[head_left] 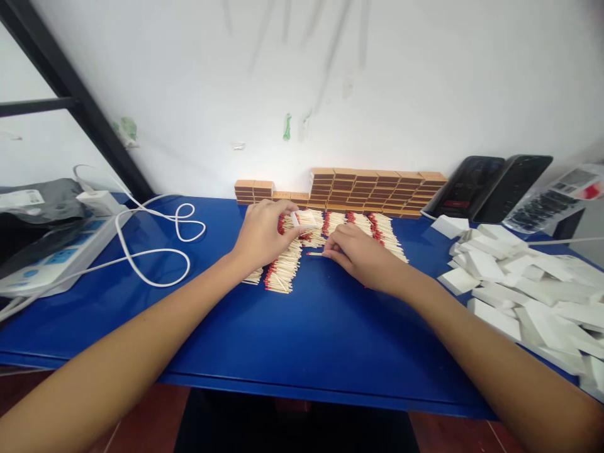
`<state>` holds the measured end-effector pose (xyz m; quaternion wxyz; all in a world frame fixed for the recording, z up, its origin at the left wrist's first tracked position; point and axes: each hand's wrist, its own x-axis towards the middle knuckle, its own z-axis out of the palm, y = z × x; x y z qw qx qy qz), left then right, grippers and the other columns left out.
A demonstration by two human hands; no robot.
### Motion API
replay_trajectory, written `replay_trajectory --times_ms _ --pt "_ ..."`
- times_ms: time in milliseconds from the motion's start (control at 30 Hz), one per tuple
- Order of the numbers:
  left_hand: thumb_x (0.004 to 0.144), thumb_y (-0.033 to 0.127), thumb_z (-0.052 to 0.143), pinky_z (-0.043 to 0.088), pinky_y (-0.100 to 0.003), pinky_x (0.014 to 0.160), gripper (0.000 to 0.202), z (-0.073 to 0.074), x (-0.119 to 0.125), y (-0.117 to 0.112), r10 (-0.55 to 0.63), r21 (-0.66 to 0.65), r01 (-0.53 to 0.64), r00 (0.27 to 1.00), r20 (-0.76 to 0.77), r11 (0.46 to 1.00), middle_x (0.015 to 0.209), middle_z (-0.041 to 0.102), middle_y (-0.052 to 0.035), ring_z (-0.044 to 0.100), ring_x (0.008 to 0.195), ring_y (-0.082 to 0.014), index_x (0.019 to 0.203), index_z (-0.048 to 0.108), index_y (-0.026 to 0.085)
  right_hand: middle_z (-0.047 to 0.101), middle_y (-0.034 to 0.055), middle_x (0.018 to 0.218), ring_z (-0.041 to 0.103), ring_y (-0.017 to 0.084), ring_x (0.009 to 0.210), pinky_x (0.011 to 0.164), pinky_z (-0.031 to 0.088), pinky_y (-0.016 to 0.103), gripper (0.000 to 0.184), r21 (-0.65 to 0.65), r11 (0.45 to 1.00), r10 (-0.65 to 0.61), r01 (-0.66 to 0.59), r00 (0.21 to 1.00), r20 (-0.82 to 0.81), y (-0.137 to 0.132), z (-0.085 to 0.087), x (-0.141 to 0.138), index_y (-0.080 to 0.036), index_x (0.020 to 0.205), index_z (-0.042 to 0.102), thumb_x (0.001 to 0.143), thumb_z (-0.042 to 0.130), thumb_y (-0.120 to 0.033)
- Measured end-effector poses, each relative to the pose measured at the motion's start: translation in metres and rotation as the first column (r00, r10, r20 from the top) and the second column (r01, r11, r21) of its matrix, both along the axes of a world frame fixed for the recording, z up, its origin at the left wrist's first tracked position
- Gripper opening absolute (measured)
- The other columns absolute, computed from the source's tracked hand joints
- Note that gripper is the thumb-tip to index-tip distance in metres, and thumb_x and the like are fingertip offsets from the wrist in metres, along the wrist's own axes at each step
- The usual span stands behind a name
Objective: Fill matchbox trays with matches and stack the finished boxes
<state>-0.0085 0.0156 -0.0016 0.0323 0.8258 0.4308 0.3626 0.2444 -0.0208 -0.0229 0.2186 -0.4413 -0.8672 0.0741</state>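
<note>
Several rows of red-tipped matches [287, 267] lie on the blue table [302, 340] near the wall. My left hand [264, 233] rests over them, fingers curled round a small white matchbox tray [304, 218]. My right hand [361, 255] lies just to the right, fingers pinched on a few matches at the table surface. Behind the matches, filled brown matchboxes [372, 190] are stacked against the wall.
A heap of white empty box trays [523, 289] covers the right side. Two black phones [491, 185] lean on the wall at the right. A white power strip [56, 251] and looped white cable [155, 251] lie at the left.
</note>
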Motion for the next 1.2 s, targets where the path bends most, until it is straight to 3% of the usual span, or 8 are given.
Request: replay_trajectory --times_ms 233,567,767,900,1033,1200 --pt "0.088 0.042 0.092 0.054 -0.049 0.105 0.036 -0.002 0.0 0.002 -0.122 -0.022 0.122 0.992 -0.017 0.992 0.118 0.084 -0.0064 0.076 0.112 -0.0307 0.114 0.076 0.023 0.066 0.0107 0.094 0.057 0.031 0.097 0.083 0.044 0.043 0.014 0.155 0.985 -0.068 0.079 0.995 -0.076 0.002 0.021 0.013 -0.023 0.093 0.062 0.105 0.058 -0.029" --pt "0.088 0.037 0.092 0.057 -0.043 0.104 0.034 0.0 0.008 -0.012 -0.267 -0.057 0.27 0.962 0.055 0.961 0.119 0.083 -0.0051 0.078 0.112 -0.0267 0.116 0.077 0.023 0.068 0.0089 0.095 0.057 0.028 0.095 0.085 0.044 0.044 0.011 0.202 0.979 0.017 0.013 0.989 -0.149 -0.003 0.013 -0.002 -0.024 0.096 0.065 0.105 0.061 -0.027" --pt "0.089 0.039 0.091 0.058 -0.043 0.102 0.031 0.002 0.005 -0.007 -0.118 -0.044 0.121 0.991 0.061 0.992 0.117 0.084 -0.0048 0.078 0.112 -0.0276 0.113 0.077 0.024 0.068 0.0087 0.089 0.058 0.028 0.089 0.081 0.043 0.044 0.016 0.239 0.961 -0.084 0.14 0.97 -0.227 -0.007 0.017 -0.007 -0.025 0.094 0.069 0.105 0.06 -0.03" --pt "0.088 0.037 0.091 0.057 -0.046 0.104 0.033 0.003 0.001 -0.002 0.006 -0.01 -0.005 0.998 0.068 1.0 0.116 0.084 -0.0052 0.078 0.112 -0.0289 0.114 0.075 0.023 0.068 0.0093 0.092 0.059 0.029 0.094 0.086 0.047 0.045 0.013 0.198 0.978 -0.037 0.069 0.986 -0.165 -0.002 0.003 -0.009 -0.024 0.093 0.071 0.103 0.062 -0.026" --pt "0.089 0.036 0.09 0.055 -0.049 0.105 0.032 0.002 0.001 -0.003 0.015 -0.017 -0.014 1.0 0.026 1.0 0.115 0.084 -0.0049 0.077 0.113 -0.03 0.115 0.074 0.024 0.069 0.011 0.1 0.06 0.03 0.101 0.092 0.048 0.047 0.012 0.135 0.991 0.012 0.003 0.994 -0.11 0.003 -0.011 -0.011 -0.023 0.096 0.072 0.103 0.062 -0.025" --pt "0.089 0.034 0.09 0.054 -0.049 0.104 0.032 0.001 0.004 -0.005 0.001 -0.011 -0.001 1.0 0.013 1.0 0.118 0.083 -0.0061 0.076 0.115 -0.0311 0.115 0.074 0.023 0.068 0.0104 0.097 0.058 0.03 0.101 0.091 0.048 0.046 0.013 0.079 0.996 -0.024 0.029 0.997 -0.067 0.005 -0.011 -0.011 -0.023 0.088 0.064 0.101 0.061 -0.021"
